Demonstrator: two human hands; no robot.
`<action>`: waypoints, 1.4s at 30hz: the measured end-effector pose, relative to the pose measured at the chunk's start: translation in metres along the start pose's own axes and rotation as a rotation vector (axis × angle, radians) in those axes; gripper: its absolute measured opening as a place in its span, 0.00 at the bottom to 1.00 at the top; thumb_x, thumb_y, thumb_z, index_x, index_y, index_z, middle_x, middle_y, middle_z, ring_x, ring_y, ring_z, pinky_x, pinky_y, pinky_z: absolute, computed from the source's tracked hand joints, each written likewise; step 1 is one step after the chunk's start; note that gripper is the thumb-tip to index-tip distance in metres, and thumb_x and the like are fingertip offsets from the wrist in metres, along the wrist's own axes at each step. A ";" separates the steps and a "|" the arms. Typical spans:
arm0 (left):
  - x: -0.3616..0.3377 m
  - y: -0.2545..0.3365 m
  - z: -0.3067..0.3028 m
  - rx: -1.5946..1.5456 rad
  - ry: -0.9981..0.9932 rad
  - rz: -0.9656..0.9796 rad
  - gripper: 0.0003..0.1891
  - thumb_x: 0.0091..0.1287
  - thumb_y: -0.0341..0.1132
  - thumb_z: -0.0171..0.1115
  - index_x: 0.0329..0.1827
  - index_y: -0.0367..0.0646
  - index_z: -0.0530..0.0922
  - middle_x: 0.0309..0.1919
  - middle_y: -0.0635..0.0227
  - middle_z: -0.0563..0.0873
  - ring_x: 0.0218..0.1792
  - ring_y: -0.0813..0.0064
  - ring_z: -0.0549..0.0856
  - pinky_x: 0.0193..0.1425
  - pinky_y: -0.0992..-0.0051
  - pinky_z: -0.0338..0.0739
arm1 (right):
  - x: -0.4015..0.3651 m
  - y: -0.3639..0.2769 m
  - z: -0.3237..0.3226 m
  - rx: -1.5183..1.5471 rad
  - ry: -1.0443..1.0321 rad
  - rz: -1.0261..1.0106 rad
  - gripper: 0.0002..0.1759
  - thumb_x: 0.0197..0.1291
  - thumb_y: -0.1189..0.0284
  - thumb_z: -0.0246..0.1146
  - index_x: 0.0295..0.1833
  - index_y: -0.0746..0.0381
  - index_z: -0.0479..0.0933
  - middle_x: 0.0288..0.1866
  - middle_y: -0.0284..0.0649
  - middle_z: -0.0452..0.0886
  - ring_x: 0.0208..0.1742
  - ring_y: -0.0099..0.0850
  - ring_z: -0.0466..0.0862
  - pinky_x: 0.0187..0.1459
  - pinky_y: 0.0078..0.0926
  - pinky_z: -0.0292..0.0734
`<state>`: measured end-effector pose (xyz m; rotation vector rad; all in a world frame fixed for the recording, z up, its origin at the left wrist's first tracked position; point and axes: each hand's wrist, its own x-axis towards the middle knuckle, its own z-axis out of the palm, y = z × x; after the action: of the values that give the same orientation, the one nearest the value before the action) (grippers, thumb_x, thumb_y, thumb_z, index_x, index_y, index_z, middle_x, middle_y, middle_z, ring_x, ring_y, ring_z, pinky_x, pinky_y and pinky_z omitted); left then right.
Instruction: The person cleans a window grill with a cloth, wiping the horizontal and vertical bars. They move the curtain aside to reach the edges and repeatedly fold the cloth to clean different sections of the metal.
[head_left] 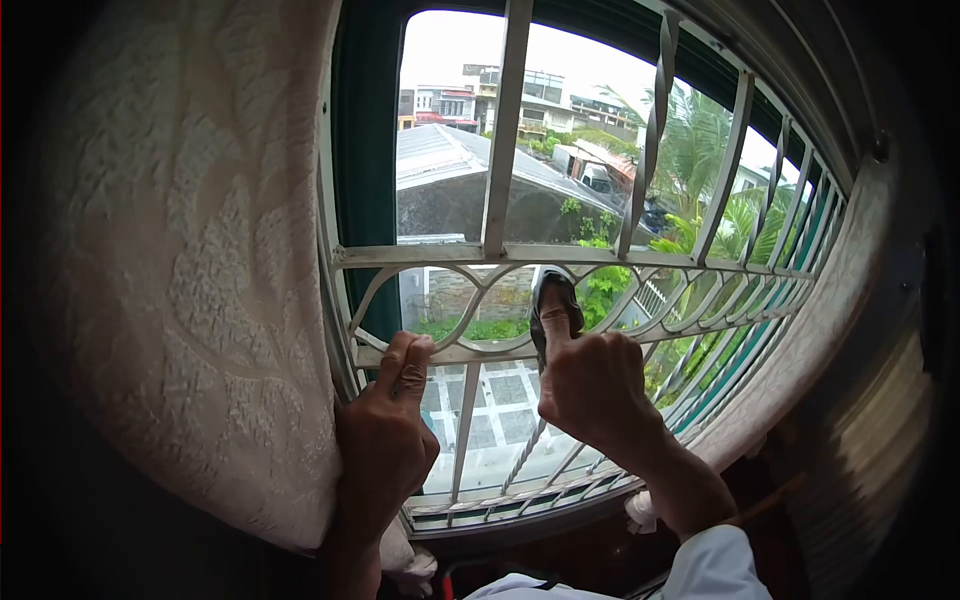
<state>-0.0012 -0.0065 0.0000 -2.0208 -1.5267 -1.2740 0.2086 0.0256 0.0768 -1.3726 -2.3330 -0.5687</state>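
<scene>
A white metal window grille (495, 255) with straight and twisted bars and a row of rings spans the view. My left hand (385, 430) is closed on its lower rail, below the leftmost ring. To the right, my right hand (600, 385) grips a dark, folded piece that looks like a cloth (555, 290), the index finger lying along it. That cloth is against the ring row, between two rings; its lower part is partly hidden by my hand.
A pale patterned curtain (220, 270) hangs close on the left, beside my left arm. Another curtain (790, 370) is gathered along the right side. Dark green window framing (365, 130) stands behind the grille, with roofs, plants and a tiled yard outside.
</scene>
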 end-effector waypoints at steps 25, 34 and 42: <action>0.000 -0.002 0.007 0.016 0.042 -0.011 0.34 0.60 0.16 0.47 0.73 0.42 0.77 0.65 0.47 0.83 0.57 0.48 0.89 0.57 0.59 0.87 | -0.034 -0.024 0.090 0.727 0.313 0.131 0.48 0.50 0.72 0.69 0.75 0.83 0.60 0.17 0.50 0.80 0.18 0.47 0.85 0.25 0.39 0.82; -0.001 0.003 0.003 -0.019 -0.015 -0.043 0.36 0.58 0.16 0.47 0.74 0.41 0.75 0.67 0.46 0.81 0.58 0.49 0.88 0.61 0.58 0.85 | -0.032 0.045 0.029 0.235 0.053 0.203 0.46 0.50 0.74 0.68 0.74 0.82 0.60 0.24 0.54 0.84 0.25 0.56 0.86 0.34 0.47 0.85; 0.001 0.004 0.015 0.049 0.065 -0.083 0.38 0.55 0.16 0.46 0.74 0.40 0.75 0.68 0.46 0.81 0.61 0.47 0.87 0.63 0.58 0.84 | -0.015 0.013 0.053 1.104 0.185 0.083 0.46 0.49 0.77 0.65 0.75 0.84 0.61 0.37 0.52 0.87 0.38 0.34 0.88 0.43 0.30 0.83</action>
<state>0.0094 0.0029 -0.0067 -1.8854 -1.6107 -1.3069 0.2212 0.0477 0.0263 -0.8001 -1.8706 0.5511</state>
